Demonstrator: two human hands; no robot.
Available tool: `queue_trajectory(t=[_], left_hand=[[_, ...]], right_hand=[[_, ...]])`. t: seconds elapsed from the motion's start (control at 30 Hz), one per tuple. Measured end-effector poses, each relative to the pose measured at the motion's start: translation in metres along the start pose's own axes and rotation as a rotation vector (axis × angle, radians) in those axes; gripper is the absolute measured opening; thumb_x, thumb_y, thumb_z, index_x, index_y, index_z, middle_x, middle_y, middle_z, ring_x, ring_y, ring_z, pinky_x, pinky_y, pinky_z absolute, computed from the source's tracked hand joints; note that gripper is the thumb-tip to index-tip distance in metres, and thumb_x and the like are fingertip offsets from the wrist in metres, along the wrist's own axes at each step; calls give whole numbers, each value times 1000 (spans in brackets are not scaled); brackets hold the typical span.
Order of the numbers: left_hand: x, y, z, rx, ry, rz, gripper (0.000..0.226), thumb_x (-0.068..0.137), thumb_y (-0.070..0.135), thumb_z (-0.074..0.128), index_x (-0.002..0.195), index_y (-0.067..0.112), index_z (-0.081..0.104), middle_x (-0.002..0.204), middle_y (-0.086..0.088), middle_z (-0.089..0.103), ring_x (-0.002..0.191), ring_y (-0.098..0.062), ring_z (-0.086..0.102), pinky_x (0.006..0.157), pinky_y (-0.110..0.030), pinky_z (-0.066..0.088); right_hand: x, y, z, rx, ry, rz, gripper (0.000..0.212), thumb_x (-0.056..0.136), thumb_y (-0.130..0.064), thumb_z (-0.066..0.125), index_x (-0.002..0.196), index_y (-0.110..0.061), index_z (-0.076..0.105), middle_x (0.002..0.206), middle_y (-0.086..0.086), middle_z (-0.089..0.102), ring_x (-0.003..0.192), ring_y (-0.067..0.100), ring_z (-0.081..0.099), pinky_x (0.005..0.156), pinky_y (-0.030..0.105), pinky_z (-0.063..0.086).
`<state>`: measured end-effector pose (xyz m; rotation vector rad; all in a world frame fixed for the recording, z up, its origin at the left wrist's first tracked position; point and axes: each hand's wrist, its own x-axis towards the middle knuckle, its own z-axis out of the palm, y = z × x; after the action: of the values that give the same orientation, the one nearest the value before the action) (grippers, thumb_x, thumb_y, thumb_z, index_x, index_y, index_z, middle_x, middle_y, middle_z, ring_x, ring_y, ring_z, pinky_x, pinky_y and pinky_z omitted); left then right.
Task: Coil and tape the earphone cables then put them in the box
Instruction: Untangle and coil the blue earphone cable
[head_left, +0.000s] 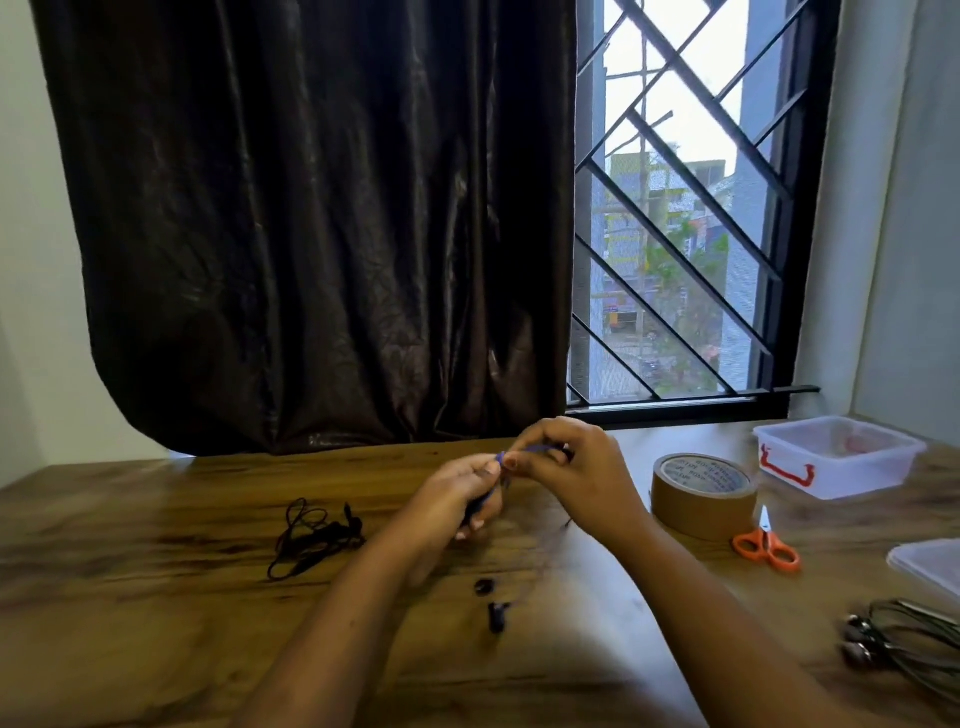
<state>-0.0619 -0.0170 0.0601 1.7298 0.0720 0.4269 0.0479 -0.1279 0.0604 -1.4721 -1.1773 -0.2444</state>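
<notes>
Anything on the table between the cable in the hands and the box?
Yes. The roll of brown tape sits on the table between the hands' blue cable and the clear box. The orange scissors lie nearer the person, off that line.

left grip (457, 493), right grip (566, 467) pinched closed, touching

Streaky brown wood-grain table (156, 623); blue earphone cable (491, 499) in hands. Black tangled cable (311, 540) left. Right: brown tape roll (701, 499), orange-handled scissors (768, 548), clear box w/ red clip (836, 457). Dark brown curtain (311, 223) far.
</notes>
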Motion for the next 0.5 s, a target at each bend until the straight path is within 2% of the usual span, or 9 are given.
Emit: queue_trajectory(t=[0.07,0.17,0.23,0.3,0.4,0.5], left_hand=[[-4,4,0,-128,-109,-55,31,101,16,28,96,2,55,46,1,29,33,-4,17,34,-16,13],[-7,7,0,-360,-210,-82,28,95,19,33,94,3,55,45,2,27,31,-3,16,37,-18,8],[-8,9,1,-485,-218,-33,30,92,21,36,101,5,61,44,3,30,30,-3,19,36,-18,11],[-7,9,4,-552,-155,19,37,89,22,39,115,10,63,47,2,34,31,-5,26,37,-19,17],[-3,8,4,-624,48,92,43,90,21,41,131,11,50,53,-1,47,38,-7,40,37,-16,32],[0,5,-1,-648,213,150,38,100,19,33,136,14,43,64,-3,63,44,-9,54,43,-18,47]], right_hand=[[1,6,-2,35,61,24,10,76,-11,77,73,-20,73,75,3,68,71,16,60,62,24,45],[1,16,-3,91,124,78,15,81,-11,73,73,-24,71,68,-9,64,65,8,53,61,18,41],[-2,21,3,109,100,120,17,86,-9,67,77,-23,72,66,-10,62,63,5,50,60,19,39],[-6,23,15,25,39,138,20,91,-12,61,78,-22,72,63,-4,58,59,4,45,57,19,36],[-13,19,34,-53,-52,122,33,95,-15,55,65,-31,57,57,-11,52,57,0,46,54,15,32],[-20,16,48,-147,-235,126,23,96,-10,49,83,-26,59,70,-16,54,64,-4,53,56,9,37]])
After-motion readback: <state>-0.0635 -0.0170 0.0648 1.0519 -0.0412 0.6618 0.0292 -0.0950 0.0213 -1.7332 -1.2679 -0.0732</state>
